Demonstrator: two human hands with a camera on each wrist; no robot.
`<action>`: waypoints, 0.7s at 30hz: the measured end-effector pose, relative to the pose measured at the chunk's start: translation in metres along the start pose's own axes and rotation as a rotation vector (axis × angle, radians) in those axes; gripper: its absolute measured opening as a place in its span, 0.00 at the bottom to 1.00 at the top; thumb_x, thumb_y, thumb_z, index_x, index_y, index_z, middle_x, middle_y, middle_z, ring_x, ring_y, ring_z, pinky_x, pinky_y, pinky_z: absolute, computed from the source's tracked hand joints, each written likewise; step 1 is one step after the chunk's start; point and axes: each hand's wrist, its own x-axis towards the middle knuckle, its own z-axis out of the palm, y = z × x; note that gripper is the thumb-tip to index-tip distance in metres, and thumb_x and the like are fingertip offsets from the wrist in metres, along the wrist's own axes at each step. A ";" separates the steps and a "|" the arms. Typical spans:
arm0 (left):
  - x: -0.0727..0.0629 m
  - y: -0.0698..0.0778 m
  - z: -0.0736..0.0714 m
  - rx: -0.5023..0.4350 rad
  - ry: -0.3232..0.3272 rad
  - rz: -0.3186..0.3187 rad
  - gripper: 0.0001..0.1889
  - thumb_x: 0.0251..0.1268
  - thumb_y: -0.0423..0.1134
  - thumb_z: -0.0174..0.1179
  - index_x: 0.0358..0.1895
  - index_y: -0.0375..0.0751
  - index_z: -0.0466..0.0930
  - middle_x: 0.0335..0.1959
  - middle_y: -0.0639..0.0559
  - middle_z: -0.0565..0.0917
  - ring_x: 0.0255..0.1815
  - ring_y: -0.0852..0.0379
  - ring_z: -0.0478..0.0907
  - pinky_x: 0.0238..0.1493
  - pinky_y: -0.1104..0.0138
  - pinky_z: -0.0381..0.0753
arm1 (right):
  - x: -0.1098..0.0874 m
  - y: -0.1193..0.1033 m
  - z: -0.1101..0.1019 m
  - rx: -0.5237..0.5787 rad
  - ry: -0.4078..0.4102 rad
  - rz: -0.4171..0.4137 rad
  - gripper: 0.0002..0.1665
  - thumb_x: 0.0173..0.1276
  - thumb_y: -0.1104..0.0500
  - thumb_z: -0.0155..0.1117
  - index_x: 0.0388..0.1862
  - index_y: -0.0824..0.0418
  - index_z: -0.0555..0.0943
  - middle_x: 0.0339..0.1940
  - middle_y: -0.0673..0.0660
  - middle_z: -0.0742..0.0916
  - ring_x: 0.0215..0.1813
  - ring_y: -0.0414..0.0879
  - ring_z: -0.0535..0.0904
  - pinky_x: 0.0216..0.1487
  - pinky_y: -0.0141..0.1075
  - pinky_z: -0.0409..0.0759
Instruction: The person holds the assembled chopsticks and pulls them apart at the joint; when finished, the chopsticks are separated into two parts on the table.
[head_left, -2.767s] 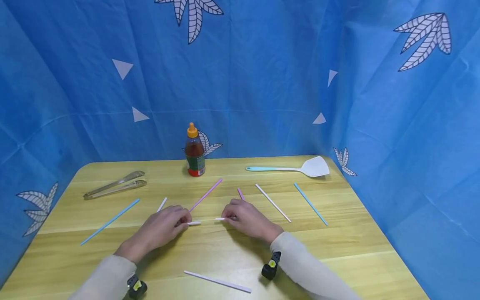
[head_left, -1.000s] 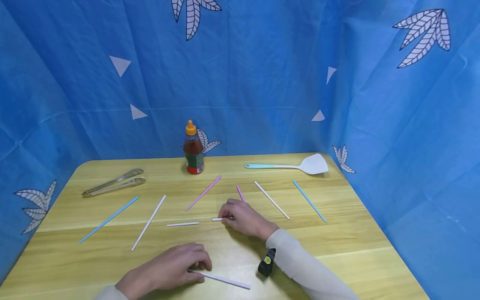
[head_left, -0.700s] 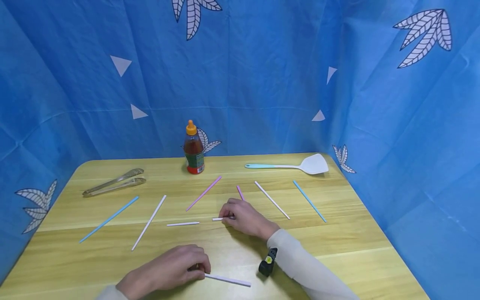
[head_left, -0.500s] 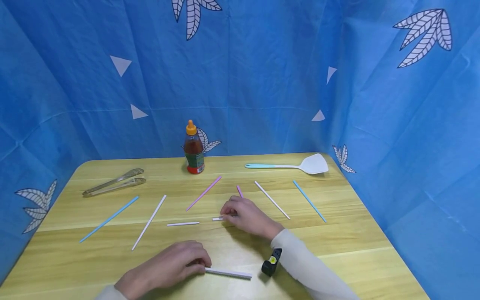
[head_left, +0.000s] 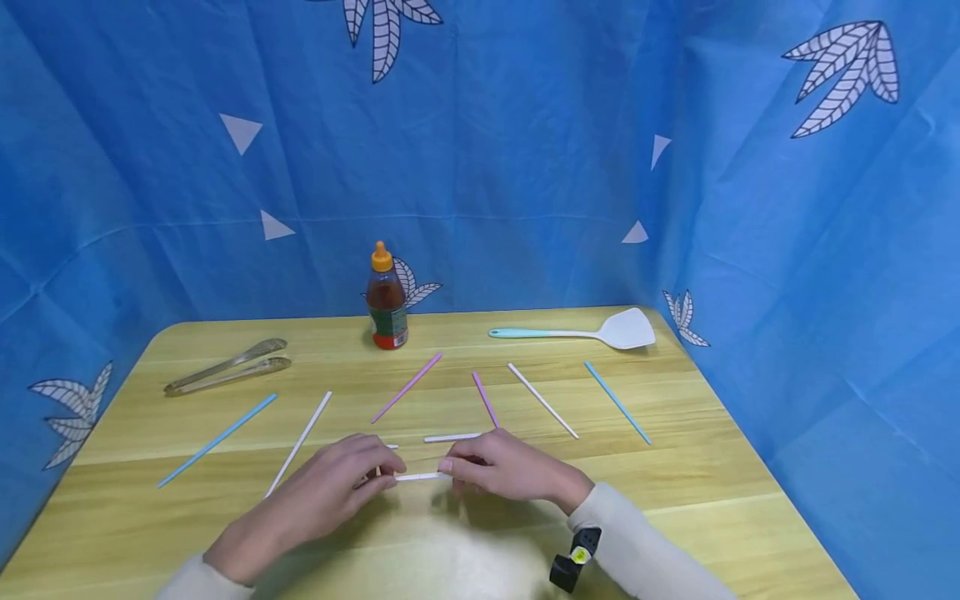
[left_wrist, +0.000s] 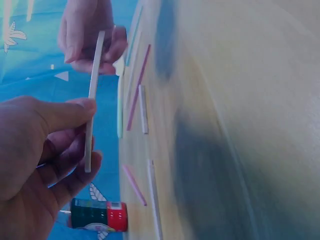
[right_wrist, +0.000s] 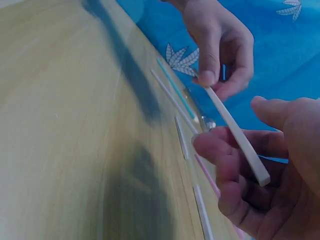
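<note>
Clearly slim, square-ended stick [left_wrist: 93,82] in left grip [head_left: 326,483]

The left hand [head_left: 322,483] pinches a thin straight white stick [head_left: 418,477] over the yellow wood-grain table [head_left: 690,517]; the right hand [head_left: 510,471] is at its other end.

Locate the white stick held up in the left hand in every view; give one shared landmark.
Head: white stick low, slightly left of middle, between left hand and right hand.
Left wrist: left of centre, nearly upright.
Right wrist: right of centre, slanting down rightward.
Shared landmark: blue leaf-print cloth.
</note>
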 end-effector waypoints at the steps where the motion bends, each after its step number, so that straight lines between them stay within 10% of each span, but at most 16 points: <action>1: 0.000 0.001 -0.001 0.010 0.008 -0.006 0.07 0.75 0.37 0.71 0.50 0.53 0.90 0.43 0.66 0.87 0.42 0.72 0.80 0.46 0.66 0.87 | -0.002 0.000 0.001 0.006 -0.004 0.000 0.23 0.90 0.45 0.53 0.50 0.59 0.89 0.27 0.54 0.87 0.25 0.30 0.72 0.30 0.26 0.73; 12: 0.009 0.011 0.011 0.124 0.099 0.013 0.06 0.75 0.39 0.71 0.48 0.55 0.89 0.41 0.66 0.86 0.39 0.72 0.80 0.42 0.67 0.87 | -0.008 -0.006 0.002 -0.092 0.167 -0.023 0.10 0.84 0.55 0.65 0.50 0.58 0.90 0.31 0.42 0.88 0.31 0.30 0.76 0.35 0.26 0.77; 21: 0.014 0.015 0.018 0.230 0.133 0.075 0.02 0.78 0.40 0.69 0.45 0.52 0.89 0.39 0.63 0.90 0.40 0.66 0.87 0.43 0.64 0.90 | -0.009 -0.007 0.005 -0.430 0.252 -0.168 0.10 0.84 0.56 0.65 0.50 0.59 0.90 0.42 0.49 0.93 0.42 0.31 0.85 0.49 0.27 0.86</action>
